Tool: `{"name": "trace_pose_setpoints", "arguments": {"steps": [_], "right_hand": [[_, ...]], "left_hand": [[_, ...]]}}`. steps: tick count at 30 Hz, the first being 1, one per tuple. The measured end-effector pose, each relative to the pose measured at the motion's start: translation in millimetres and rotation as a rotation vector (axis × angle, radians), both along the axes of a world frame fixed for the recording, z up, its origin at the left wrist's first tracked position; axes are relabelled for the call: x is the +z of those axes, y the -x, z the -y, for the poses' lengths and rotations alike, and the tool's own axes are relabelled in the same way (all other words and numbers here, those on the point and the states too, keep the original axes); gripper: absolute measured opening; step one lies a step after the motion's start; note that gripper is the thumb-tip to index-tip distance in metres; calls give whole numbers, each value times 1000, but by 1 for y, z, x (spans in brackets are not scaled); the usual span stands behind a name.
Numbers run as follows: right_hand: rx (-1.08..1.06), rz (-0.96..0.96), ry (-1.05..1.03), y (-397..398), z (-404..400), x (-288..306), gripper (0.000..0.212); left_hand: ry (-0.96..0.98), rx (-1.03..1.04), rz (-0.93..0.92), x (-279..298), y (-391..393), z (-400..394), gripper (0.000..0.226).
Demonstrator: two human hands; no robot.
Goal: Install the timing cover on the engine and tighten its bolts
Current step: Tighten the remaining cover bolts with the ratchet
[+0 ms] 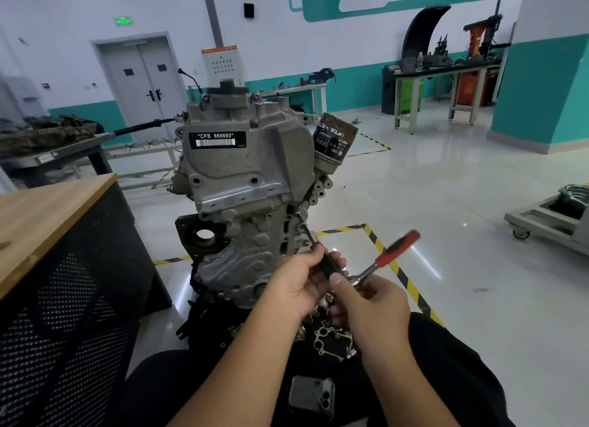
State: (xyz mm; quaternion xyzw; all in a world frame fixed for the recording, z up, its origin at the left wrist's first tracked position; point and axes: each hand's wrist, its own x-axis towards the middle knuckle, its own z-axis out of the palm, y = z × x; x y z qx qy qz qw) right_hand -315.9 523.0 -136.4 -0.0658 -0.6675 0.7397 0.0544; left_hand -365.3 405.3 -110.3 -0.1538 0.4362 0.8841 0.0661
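Workshop with glossy pale floor point(446, 203) and teal-banded walls. Timing cover point(245, 171) already seated on the upright engine point(242, 235), facing the camera. Cast metal, so judged stiff, heavy and hard-edged; best handled by its outer rim, never the sealing face. Extension bar point(314, 240) reaching a bolt point(302, 226) on the cover's right edge. Left hand point(299, 283), fingers curled round the bar's dark socket end; right hand point(366, 302) gripping the ratchet point(390, 256) near its head, red handle free. Label reading "*CFB 666660*" point(216, 139). Print on the oil filter point(334, 140) too small to read.
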Motion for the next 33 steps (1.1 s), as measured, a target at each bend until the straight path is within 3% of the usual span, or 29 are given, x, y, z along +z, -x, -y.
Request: {"name": "trace_pose_setpoints", "arguments": {"steps": [1,3,4,7,8,12,14,17,18,20,23,24,25,26,28,30,31,33], "right_hand": [[-66,-89,-202,1,0,-3,20],[-144,-185,-299,-3,3,-4,19],[-128,-170,-210,-4,5,-4,17],[83,77,469,-3,4,3,25],[126,128,557,-2,1,4,29],[34,4,174,1,-3,1,28],[-25,-78,22,0,-1,1,26],[-115,-229,-386,0,1,-3,20],[-120,-244,-416,-1,2,-4,19],[-64,-155,-152,-3,6,-5,18],[142,164,666,0,7,4,28],[154,240,791,2,4,6,28],[139,261,769,4,0,6,26],[115,213,591,6,-3,4,24],[-12,31,33,6,-5,-2,18],[-121,-135,-253,3,-1,-4,16],[-123,-157,-241,0,3,-5,17],[-35,-42,117,0,7,-2,22]], "left_hand": [[10,8,5,0,1,-2,13],[8,16,10,0,2,-4,16],[17,20,7,1,3,-3,17],[63,82,-20,-1,4,3,21],[55,95,-28,-2,5,5,21],[-4,30,-47,-3,4,6,19],[29,56,-54,-5,6,5,16],[104,115,-8,-5,9,0,14],[109,125,9,-4,9,0,17],[48,101,23,-3,8,1,27],[-11,-22,2,1,1,2,23],[-7,-53,-3,0,0,2,22],[-1,-65,-7,-2,-1,1,20],[2,-68,-8,-3,-2,-1,18],[26,-53,2,-5,-2,-4,15],[45,-26,8,-4,0,-5,15],[46,-15,9,-3,0,-3,18],[52,-6,4,0,-1,1,26]]}}
